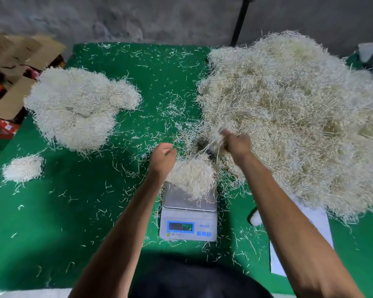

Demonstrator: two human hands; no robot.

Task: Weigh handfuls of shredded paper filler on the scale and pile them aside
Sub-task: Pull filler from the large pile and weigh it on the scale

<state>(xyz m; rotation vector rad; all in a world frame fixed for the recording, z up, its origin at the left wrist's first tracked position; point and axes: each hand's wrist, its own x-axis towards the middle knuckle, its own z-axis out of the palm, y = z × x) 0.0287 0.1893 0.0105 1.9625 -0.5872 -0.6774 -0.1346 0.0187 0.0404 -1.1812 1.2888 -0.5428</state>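
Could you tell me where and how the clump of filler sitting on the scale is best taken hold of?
Judging from its shape, scoop the clump of filler from above, fingers closing in around its base from both sides. It is a loose mound heaped on the far part of the scale pan, so pinching only the top would probably shed strands.
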